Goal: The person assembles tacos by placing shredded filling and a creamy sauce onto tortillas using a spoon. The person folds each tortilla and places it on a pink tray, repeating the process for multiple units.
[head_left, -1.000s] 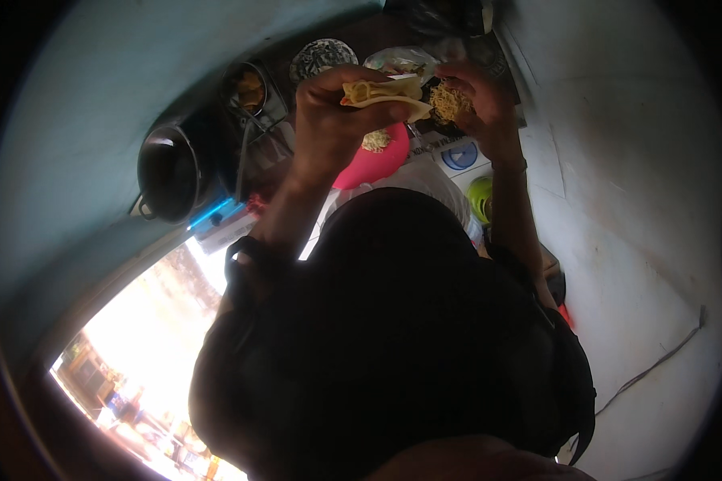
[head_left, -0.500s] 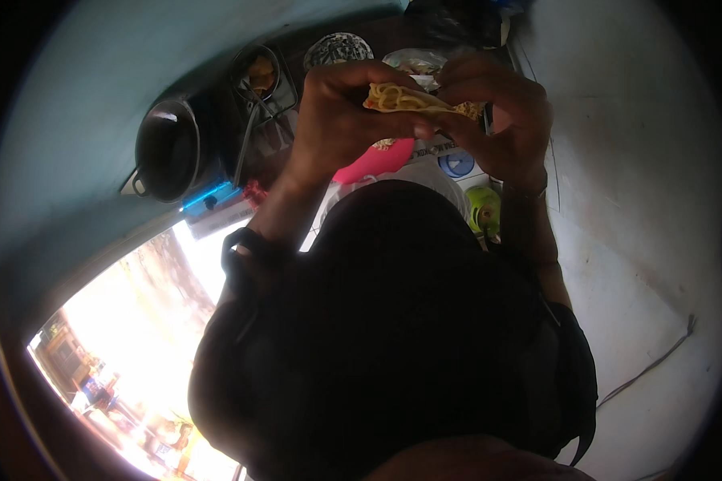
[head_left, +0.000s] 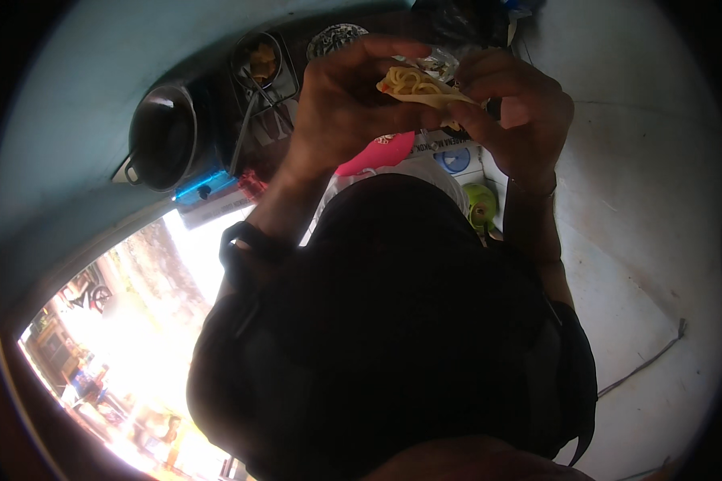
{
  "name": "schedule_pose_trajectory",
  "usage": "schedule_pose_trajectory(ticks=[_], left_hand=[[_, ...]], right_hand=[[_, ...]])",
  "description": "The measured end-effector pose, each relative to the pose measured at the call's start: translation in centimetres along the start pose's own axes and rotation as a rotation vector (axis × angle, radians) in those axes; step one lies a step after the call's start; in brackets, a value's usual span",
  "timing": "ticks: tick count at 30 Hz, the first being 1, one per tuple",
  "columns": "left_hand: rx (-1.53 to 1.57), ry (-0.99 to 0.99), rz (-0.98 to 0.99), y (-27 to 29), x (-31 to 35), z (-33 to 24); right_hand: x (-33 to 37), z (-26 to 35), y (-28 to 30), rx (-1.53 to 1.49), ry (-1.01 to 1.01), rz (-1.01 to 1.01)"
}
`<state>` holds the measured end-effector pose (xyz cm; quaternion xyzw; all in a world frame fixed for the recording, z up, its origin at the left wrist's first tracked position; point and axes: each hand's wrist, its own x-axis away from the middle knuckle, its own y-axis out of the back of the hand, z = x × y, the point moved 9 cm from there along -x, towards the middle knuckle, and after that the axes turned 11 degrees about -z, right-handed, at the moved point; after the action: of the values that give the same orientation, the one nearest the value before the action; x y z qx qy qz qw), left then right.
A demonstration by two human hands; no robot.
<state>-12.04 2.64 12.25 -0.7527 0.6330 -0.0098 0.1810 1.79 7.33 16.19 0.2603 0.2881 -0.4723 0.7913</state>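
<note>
Between both hands, raised over the counter, is a pale thin wrapper filled with yellow noodles (head_left: 413,82). My left hand (head_left: 341,100) grips its left end, the thumb below and the fingers curved over the top. At the right end, my right hand (head_left: 521,108) pinches the wrapper's edge with bent fingers. The noodles show at the wrapper's open left side, with a small reddish bit among them. Part of the wrapper is hidden behind the right fingers. Below the hands sits a bright pink bowl or basin (head_left: 373,159), partly covered by my body.
At left stands a dark wok (head_left: 162,138). Beside it, a round pan (head_left: 261,58) holds golden-brown food, with long utensils nearby. A black-and-white patterned plate (head_left: 337,38) is at the back. A green rounded object (head_left: 481,207) lies right, near a pale wall (head_left: 642,184).
Both hands have shifted slightly right and up with the noodle-filled wrapper. It is tilted so more noodles show at its left side, and its right end is now mostly covered.
</note>
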Motion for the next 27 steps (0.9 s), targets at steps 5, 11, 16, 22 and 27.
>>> schedule_pose_trajectory(ticks=[5, 11, 16, 22, 27], left_hand=[[0.127, 0.026, -0.018, 0.1, -0.1, 0.4], [0.064, 0.037, -0.054, 0.9, 0.2, 0.4], [0.019, 0.006, -0.087, 1.6, 0.5, -0.1], [0.01, -0.028, -0.119, 2.3, 1.0, -0.6], [0.032, -0.125, -0.118, 2.5, 1.2, -1.3]], right_hand=[[-0.1, 0.2, -0.5, 0.036, -0.063, 0.02], [-0.9, 1.0, -1.3, 0.07, -0.007, 0.056], [-1.1, 1.1, -2.1, 0.069, -0.036, 0.094], [-1.3, 1.4, -2.7, 0.086, 0.022, 0.091], [-1.2, 0.8, -3.1, 0.054, -0.007, 0.06]])
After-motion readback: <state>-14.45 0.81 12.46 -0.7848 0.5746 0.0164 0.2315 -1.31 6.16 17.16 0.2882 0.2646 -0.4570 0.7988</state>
